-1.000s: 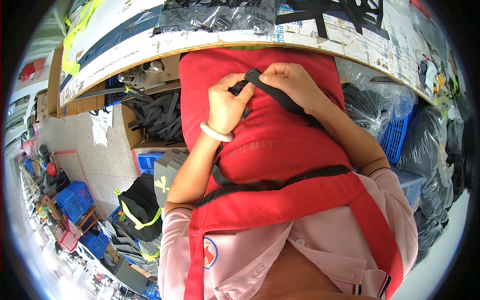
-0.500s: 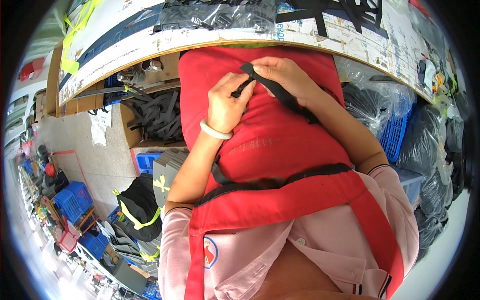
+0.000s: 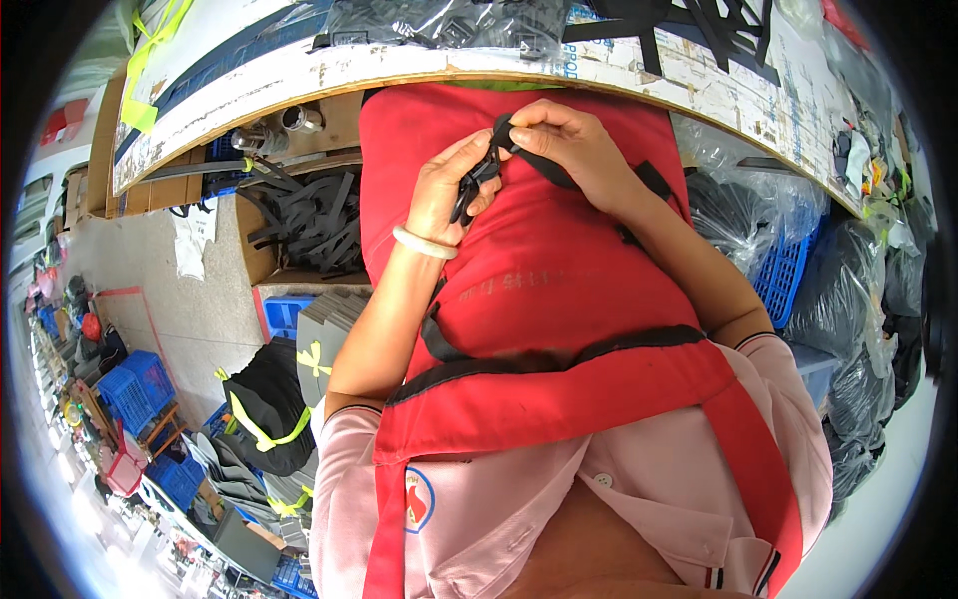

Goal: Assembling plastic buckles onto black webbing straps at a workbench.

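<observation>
Above my red apron (image 3: 539, 299), both hands meet close to the table's edge. My left hand (image 3: 454, 185) is closed around a black plastic buckle (image 3: 481, 178), whose exact form is partly covered by the fingers. Between thumb and fingers, my right hand (image 3: 564, 145) pinches a black webbing strap (image 3: 547, 170) at the buckle's upper end. The strap bends over there and runs down behind the right hand; another stretch of it (image 3: 654, 180) shows by the right wrist.
Ahead is a worn white table (image 3: 399, 66) bearing a clear bag of black buckles (image 3: 449, 25) and black straps (image 3: 699, 30). A carton of strap pieces (image 3: 314, 225) stands at left. Blue crates (image 3: 788, 265) and plastic bags (image 3: 848, 290) crowd the right.
The strap end, which stood up flat from the right fingers, is now bent at the buckle. My left hand has turned, exposing more of the buckle.
</observation>
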A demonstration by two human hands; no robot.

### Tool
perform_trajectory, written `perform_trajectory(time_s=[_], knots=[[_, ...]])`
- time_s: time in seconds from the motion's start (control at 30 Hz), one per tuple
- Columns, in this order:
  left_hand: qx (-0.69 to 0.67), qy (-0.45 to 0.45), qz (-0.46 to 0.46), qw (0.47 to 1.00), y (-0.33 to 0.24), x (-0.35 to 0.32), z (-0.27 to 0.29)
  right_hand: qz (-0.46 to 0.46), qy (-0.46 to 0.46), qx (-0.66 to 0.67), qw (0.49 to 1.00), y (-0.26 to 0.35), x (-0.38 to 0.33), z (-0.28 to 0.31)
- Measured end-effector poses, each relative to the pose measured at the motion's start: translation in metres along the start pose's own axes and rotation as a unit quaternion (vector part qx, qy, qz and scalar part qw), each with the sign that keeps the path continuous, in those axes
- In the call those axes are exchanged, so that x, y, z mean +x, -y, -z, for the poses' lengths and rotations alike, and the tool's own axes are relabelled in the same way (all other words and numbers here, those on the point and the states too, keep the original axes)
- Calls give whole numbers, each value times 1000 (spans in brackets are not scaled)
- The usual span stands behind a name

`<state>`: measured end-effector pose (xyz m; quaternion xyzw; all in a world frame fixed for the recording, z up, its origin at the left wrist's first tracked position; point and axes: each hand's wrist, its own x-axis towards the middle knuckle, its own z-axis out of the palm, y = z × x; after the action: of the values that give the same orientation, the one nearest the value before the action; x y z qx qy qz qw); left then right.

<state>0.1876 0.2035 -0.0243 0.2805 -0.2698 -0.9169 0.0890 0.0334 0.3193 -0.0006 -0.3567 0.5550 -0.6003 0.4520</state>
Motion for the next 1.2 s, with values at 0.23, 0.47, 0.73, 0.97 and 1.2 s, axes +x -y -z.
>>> perform_trajectory(time_s=[0.23,0.47,0.73,0.97,1.2], knots=[[-4,-18,-19,1000,2,0,-7,73,-46,-102,991,1,-6,-7],[110,-127,-112,979,-1,-5,-15,-58,-43,-66,995,29,-9,-3],[211,-90,-227,946,9,-6,-16,-141,-48,-32,988,21,-10,-6],[227,-60,-230,944,8,-14,-8,-211,43,56,975,3,0,9],[204,-164,-190,946,-41,-85,12,-107,-27,-6,994,-13,35,9]])
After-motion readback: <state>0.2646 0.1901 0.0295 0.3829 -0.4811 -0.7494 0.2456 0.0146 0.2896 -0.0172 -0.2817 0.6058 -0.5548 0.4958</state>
